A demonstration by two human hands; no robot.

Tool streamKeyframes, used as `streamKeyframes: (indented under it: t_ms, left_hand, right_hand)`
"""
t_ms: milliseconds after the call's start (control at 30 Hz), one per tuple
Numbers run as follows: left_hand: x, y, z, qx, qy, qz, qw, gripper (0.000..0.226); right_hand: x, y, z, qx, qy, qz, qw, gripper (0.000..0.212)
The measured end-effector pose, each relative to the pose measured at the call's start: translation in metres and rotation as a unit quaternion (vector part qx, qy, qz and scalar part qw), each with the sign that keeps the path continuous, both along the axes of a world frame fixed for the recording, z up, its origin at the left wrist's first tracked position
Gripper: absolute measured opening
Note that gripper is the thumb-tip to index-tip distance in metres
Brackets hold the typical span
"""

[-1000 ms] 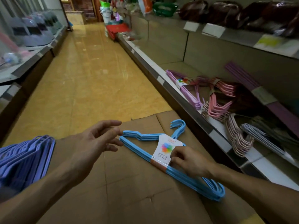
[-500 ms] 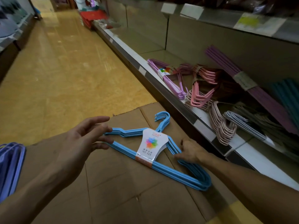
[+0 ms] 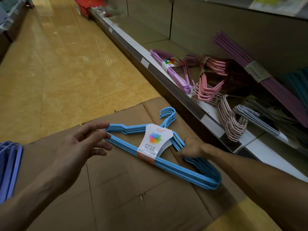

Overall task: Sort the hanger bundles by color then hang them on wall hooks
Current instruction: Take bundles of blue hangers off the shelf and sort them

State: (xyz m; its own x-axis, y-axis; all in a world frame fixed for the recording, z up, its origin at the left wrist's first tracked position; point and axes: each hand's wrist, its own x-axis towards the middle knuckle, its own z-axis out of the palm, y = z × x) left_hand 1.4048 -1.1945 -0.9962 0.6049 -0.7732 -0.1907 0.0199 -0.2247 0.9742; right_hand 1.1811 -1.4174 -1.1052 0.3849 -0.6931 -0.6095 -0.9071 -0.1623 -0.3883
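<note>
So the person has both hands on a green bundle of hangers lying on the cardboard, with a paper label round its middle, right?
Not quite: the hanger bundle is light blue, not green, as the head view shows. The rest holds: it lies on the cardboard, a paper label wraps its middle, the left hand touches one end and the right hand grips the other side.

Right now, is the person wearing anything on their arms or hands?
No. Both forearms are bare as far as the picture shows, with no sleeves in sight. The left hand and the right hand have no gloves, and I see no watch, ring or bracelet.
</note>
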Motion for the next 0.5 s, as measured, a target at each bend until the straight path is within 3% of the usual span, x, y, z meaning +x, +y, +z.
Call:
streamKeyframes:
  t_ms: [233, 367, 500]
  left_hand:
    - [0.002, 0.011, 0.011, 0.015, -0.023, -0.014, 1.0, 0.02]
    - [-0.001, 0.011, 0.022, 0.022, -0.047, -0.016, 0.999, 0.018]
    - [-0.002, 0.011, 0.032, 0.026, -0.077, -0.017, 0.997, 0.018]
  right_hand:
    - [-0.001, 0.012, 0.016, 0.162, -0.075, -0.053, 0.983, 0.004]
    - [0.009, 0.031, 0.025, 0.101, -0.109, -0.039, 0.988, 0.016]
    - [0.018, 0.044, 0.042, -0.004, -0.116, 0.016, 0.993, 0.01]
